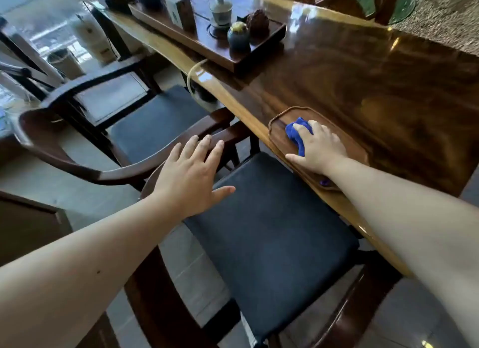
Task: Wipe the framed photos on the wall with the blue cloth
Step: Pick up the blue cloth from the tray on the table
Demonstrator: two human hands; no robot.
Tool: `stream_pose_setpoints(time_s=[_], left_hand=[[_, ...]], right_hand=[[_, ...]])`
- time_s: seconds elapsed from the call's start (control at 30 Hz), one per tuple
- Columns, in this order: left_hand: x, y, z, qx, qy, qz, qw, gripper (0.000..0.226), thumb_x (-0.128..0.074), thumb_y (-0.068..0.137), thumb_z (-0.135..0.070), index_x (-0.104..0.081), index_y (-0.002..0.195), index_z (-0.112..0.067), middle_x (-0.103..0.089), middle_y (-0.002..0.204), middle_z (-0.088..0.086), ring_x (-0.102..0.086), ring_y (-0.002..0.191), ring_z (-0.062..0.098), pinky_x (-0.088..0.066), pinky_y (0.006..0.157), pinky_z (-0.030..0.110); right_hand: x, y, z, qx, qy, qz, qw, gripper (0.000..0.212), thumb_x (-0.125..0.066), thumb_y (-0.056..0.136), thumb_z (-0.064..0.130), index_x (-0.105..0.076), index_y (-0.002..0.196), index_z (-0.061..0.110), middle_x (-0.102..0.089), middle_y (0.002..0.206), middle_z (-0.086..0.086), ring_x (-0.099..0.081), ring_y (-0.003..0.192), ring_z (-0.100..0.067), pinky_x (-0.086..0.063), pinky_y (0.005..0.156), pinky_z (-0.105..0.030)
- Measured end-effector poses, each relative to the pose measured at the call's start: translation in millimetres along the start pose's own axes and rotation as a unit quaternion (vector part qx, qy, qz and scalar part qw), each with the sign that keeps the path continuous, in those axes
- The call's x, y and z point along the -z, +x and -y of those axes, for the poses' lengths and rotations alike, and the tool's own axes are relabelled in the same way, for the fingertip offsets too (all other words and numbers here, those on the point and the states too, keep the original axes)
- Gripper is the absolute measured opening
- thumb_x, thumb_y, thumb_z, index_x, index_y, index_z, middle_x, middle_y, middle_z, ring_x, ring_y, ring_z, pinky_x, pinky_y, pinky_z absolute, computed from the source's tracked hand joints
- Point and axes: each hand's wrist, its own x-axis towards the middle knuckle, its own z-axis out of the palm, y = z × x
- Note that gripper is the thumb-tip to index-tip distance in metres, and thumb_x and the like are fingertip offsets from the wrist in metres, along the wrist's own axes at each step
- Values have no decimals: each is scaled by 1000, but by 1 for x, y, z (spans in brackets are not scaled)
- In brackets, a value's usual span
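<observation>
Two bare forearms are extended from the lower edge. Beneath the left hand [190, 177], held open with fingers spread, a dark cushioned wooden chair seat [272, 244] is seen. Under the right hand [317, 148], a crumpled bright blue cloth [295, 133] is gripped by closed fingers, pressed onto a shallow oval wooden tray [278, 119] on the glossy brown wooden table [375, 75].
</observation>
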Motion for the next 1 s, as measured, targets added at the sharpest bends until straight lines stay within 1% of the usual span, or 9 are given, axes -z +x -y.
stream_pose_setpoints(time_s=[0.1,0.2,0.27,0.33,0.43,0.63,0.77,0.9,1.0], left_hand=[[-9,13,3,-4,13,-11,1000,96,-27,79,-80,-2,151,-21,-13,160,10,-7,147,30,-13,119,48],[-17,21,5,-14,8,-20,1000,96,-27,79,-80,-5,151,-20,-15,160,11,-9,146,30,-14,119,48],[-21,25,7,-14,2,-22,1000,96,-28,79,-79,-6,151,-20,-16,160,10,-10,146,30,-14,119,48],[-24,27,6,-13,-3,-23,1000,95,-28,79,-79,-6,151,-20,-16,160,10,-10,146,29,-13,119,47],[-24,22,6,-9,-6,-26,1000,93,-28,81,-77,-4,151,-20,-14,160,9,-8,146,28,-11,118,47],[-1,-12,33,16,1,-38,999,91,-28,82,-76,-5,151,-20,-14,160,9,-8,147,27,-12,119,46],[28,-62,73,70,4,-62,996,91,-30,82,-74,-8,151,-20,-17,160,9,-11,146,27,-15,118,47],[55,-129,112,116,28,-63,991,91,-30,83,-74,-6,151,-19,-14,160,10,-9,147,27,-13,119,47],[77,-187,140,155,48,-94,982,89,-33,84,-71,-13,151,-15,-20,159,12,-14,146,28,-16,118,47]], right_hand=[[-16,13,-2,-42,5,29,999,81,-45,80,71,-19,144,30,-25,149,-19,-29,132,-37,-32,103,-49],[-30,17,-1,-62,2,27,998,72,-46,83,66,-23,140,29,-39,135,-21,-40,119,-38,-37,95,-48],[-29,21,1,-59,9,-6,998,56,-52,87,50,-33,133,25,-46,121,-20,-46,107,-38,-41,86,-46],[-25,25,5,-73,48,2,996,46,-55,86,30,-39,128,22,-47,113,-19,-50,98,-39,-42,77,-42],[-16,22,19,-72,85,13,994,40,-55,79,21,-43,117,23,-48,105,-14,-56,87,-40,-38,66,-38],[14,1,83,82,117,-37,989,53,-59,77,25,-47,128,25,-54,107,-12,-59,89,-38,-48,69,-42],[60,-6,146,196,105,-51,974,58,-62,76,26,-44,132,23,-53,111,-10,-59,89,-37,-52,70,-48],[108,-20,219,314,95,-88,941,54,-61,77,22,-48,130,20,-53,109,-11,-59,83,-38,-51,60,-46],[144,-35,279,389,80,-119,910,54,-61,77,21,-49,129,19,-52,106,-12,-58,80,-38,-50,58,-44]])
